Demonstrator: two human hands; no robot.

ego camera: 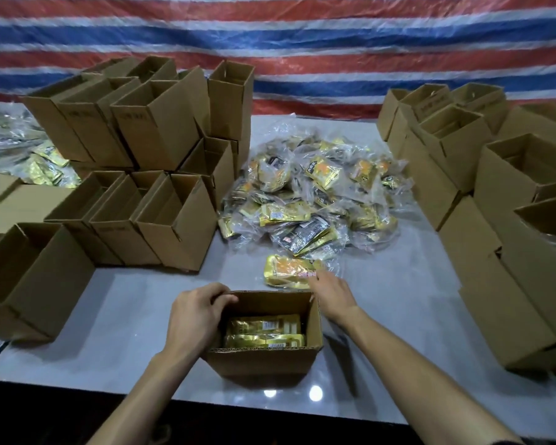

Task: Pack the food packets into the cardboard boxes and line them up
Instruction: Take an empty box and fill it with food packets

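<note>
An open cardboard box (pixel 264 358) stands near the table's front edge with gold food packets (pixel 264 332) lying inside. My left hand (pixel 196 313) grips the box's left rim, fingers curled over the far corner. My right hand (pixel 331 290) reaches past the box's right side, its straight fingers touching a gold and orange packet bundle (pixel 286 271) lying just behind the box. Further back lies a big heap of bagged packets (pixel 315 194).
Empty open boxes are stacked at the left (pixel 148 175) and front left (pixel 29 277). More boxes line the right side (pixel 501 220). Another packet heap (pixel 29 155) lies far left. A striped tarp hangs behind the grey table (pixel 126 332).
</note>
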